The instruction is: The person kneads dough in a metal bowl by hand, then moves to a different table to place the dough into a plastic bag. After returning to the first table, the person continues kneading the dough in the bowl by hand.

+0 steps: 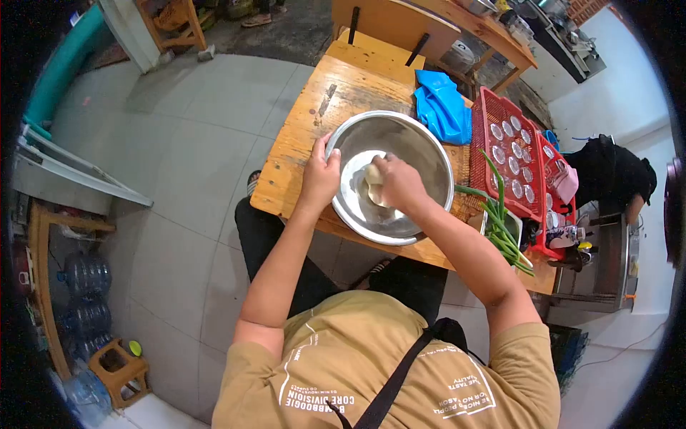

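A large steel bowl [421, 143] stands at the near edge of the wooden table [293, 129]. My left hand [321, 174] grips the bowl's left rim, thumb on the inner side and fingers outside. Inside the bowl, my right hand [399, 180] is closed on a pale, dough-like lump [373, 184] near the middle. The hand covers part of the lump.
Blue plastic [441, 107] lies behind the bowl. To the right are a red basket [486, 118] with several clear cups, and green onions [504, 232] over a tray. A person in black [600, 168] is at the far right. A bench [400, 21] stands behind.
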The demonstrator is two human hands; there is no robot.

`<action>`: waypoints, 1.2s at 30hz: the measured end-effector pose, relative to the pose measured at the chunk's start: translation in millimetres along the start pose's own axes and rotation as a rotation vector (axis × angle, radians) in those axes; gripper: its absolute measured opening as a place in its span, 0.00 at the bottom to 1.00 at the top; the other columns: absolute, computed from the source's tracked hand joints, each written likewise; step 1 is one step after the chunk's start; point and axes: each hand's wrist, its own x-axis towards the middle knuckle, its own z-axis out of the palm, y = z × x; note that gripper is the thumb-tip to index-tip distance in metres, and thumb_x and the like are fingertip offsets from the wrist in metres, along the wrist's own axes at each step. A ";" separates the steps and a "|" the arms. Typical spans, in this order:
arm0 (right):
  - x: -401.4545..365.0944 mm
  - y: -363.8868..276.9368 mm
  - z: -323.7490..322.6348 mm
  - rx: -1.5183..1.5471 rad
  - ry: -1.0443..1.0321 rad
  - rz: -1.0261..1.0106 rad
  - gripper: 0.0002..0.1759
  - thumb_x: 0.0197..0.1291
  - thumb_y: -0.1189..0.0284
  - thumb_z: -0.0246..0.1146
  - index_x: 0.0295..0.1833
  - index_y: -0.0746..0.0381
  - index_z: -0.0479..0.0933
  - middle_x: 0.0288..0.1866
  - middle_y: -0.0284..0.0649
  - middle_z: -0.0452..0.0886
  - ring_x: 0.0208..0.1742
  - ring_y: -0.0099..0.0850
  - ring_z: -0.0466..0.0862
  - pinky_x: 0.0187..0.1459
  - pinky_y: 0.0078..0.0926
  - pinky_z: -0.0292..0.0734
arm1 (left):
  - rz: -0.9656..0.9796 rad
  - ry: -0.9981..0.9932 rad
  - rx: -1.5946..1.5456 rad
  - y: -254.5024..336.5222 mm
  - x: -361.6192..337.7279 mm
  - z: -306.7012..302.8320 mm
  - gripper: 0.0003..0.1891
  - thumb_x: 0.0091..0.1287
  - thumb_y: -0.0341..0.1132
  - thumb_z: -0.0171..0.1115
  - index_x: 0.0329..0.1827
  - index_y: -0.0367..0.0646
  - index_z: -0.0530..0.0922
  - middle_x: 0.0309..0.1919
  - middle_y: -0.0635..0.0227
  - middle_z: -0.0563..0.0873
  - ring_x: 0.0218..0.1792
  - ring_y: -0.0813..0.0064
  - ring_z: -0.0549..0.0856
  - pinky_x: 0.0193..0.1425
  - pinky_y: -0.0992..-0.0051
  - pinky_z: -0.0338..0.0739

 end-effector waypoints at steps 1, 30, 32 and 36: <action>1.2 11.0 3.7 0.248 0.118 0.110 0.28 0.56 0.60 0.75 0.59 0.60 0.79 0.51 0.53 0.82 0.54 0.51 0.86 0.57 0.44 0.83 | -0.015 -0.009 -0.008 -0.7 1.4 -1.0 0.22 0.78 0.34 0.53 0.72 0.34 0.70 0.63 0.43 0.82 0.66 0.52 0.82 0.69 0.62 0.74; -42.1 10.0 -57.0 0.302 0.112 -0.083 0.37 0.56 0.54 0.74 0.69 0.57 0.74 0.66 0.63 0.75 0.61 0.57 0.82 0.59 0.48 0.81 | 0.215 -0.021 0.149 68.7 -31.9 -25.4 0.23 0.79 0.32 0.54 0.75 0.38 0.70 0.65 0.46 0.82 0.65 0.53 0.83 0.69 0.63 0.75; -59.4 9.1 -35.5 0.070 -0.099 -0.152 0.36 0.61 0.62 0.70 0.75 0.56 0.72 0.71 0.58 0.74 0.67 0.58 0.78 0.66 0.47 0.77 | 0.331 -0.016 0.184 68.8 -31.5 -18.5 0.23 0.79 0.30 0.54 0.75 0.38 0.70 0.64 0.43 0.82 0.64 0.50 0.84 0.67 0.60 0.77; -73.6 -7.7 -18.0 0.072 -0.138 -0.144 0.33 0.67 0.64 0.65 0.77 0.54 0.69 0.72 0.62 0.72 0.68 0.61 0.77 0.67 0.47 0.77 | 0.210 -0.128 0.166 89.1 -42.2 -12.0 0.23 0.80 0.30 0.55 0.76 0.39 0.70 0.68 0.52 0.80 0.69 0.64 0.79 0.74 0.67 0.70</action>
